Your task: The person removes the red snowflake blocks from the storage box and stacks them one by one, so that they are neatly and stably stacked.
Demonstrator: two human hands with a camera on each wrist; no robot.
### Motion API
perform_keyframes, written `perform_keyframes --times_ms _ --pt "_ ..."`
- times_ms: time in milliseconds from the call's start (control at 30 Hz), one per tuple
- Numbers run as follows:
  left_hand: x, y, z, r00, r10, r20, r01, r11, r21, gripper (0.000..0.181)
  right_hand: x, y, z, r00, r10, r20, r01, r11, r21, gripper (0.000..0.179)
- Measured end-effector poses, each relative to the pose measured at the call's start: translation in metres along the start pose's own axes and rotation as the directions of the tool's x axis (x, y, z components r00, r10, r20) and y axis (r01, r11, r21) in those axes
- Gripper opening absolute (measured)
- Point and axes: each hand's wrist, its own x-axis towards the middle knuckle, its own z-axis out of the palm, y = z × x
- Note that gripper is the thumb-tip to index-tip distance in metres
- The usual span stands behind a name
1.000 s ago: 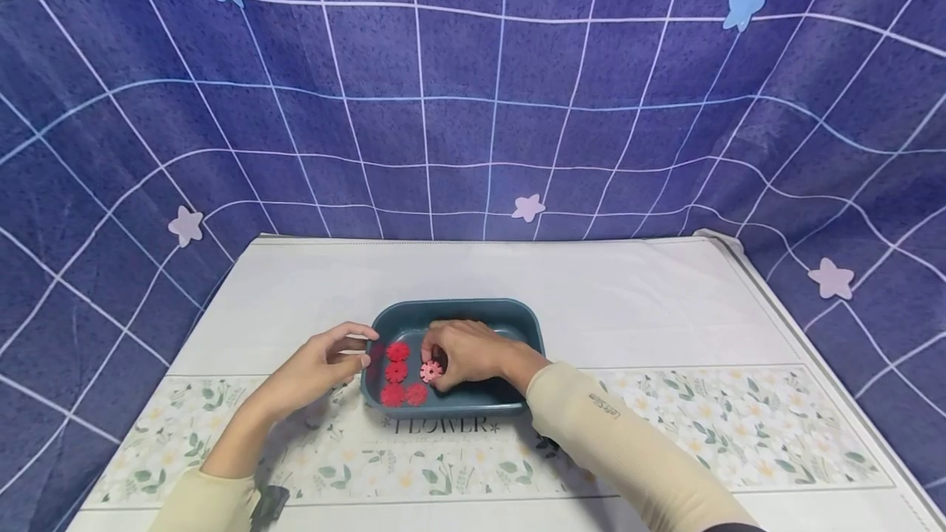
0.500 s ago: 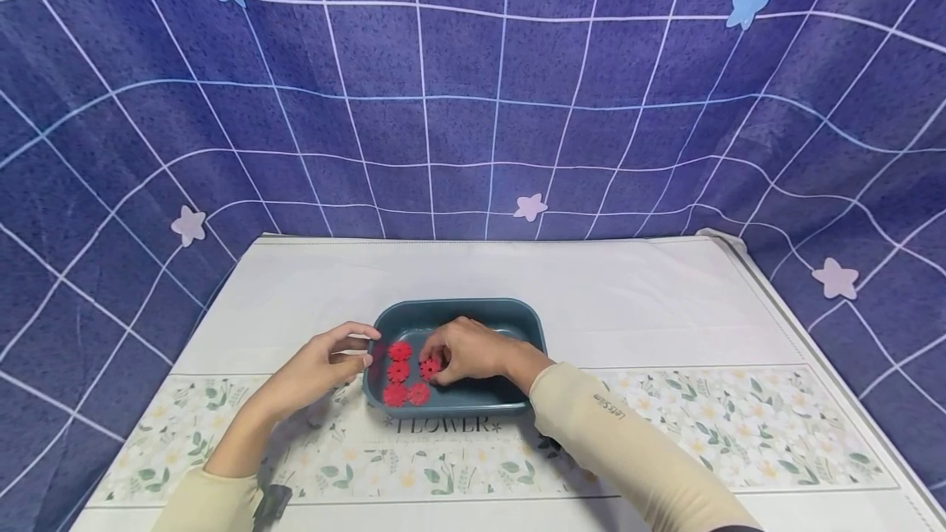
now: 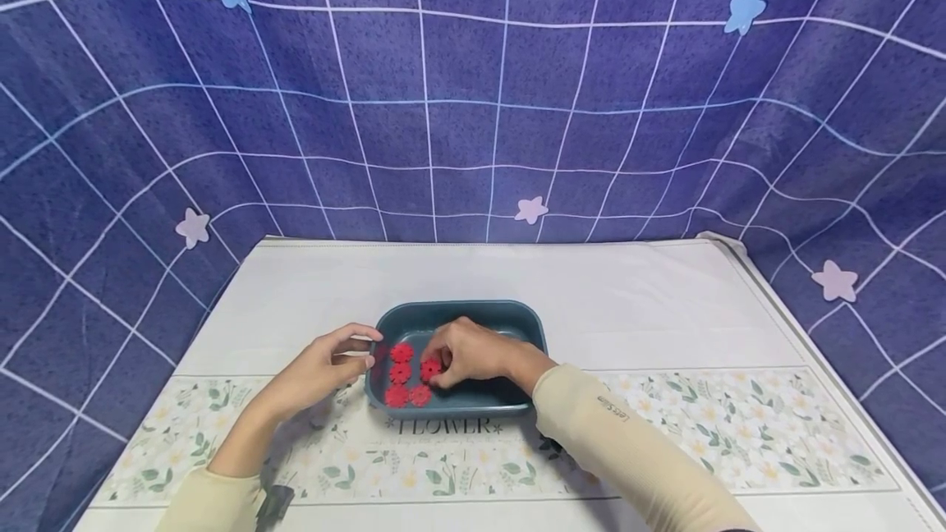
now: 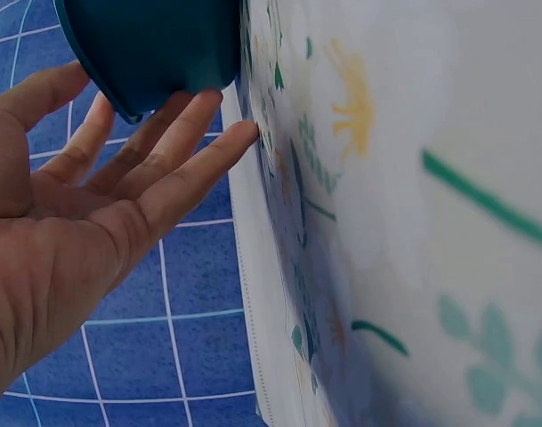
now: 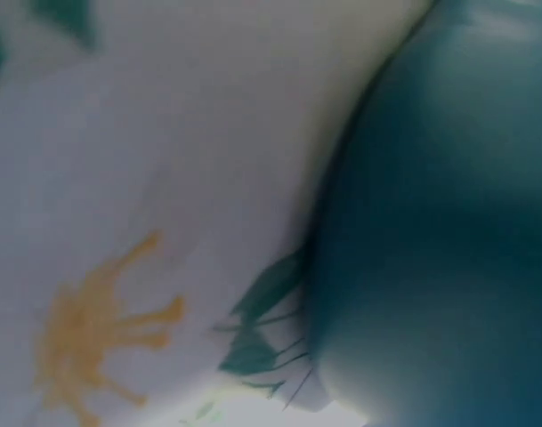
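Observation:
A dark teal rectangular tub (image 3: 473, 413) stands on the table. Several red flower-shaped discs (image 3: 400, 373) lie at its left end, in a column with one more beside the nearest. Inside the tub, my right hand (image 3: 476, 349) pinches another red flower-shaped disc (image 3: 430, 368) between thumb and fingers, just right of the column. My left hand (image 3: 314, 376) is at the tub's left end; in the left wrist view its extended fingers (image 4: 177, 147) touch the outer wall of the tub (image 4: 155, 49). The right wrist view shows only the tub's outside (image 5: 448, 222), not the hand.
The white table (image 3: 628, 294) has a floral printed band (image 3: 702, 433) with the word FLOWER in front of the tub. A blue curtain (image 3: 458, 130) with grid lines and stars hangs behind and at both sides.
The disc in my right hand has turned from a pale, light-catching face to plain red, and the fingers have shifted slightly round it. The left hand keeps its place at the tub.

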Motion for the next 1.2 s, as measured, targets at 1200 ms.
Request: perform_keyframes --times_ms 1200 --pt "-0.001 0.000 0.000 1.000 0.011 -0.005 -0.011 1.000 0.000 0.041 -0.067 0.017 -0.072 0.930 -0.079 -0.359 0.072 0.997 -0.034 0.024"
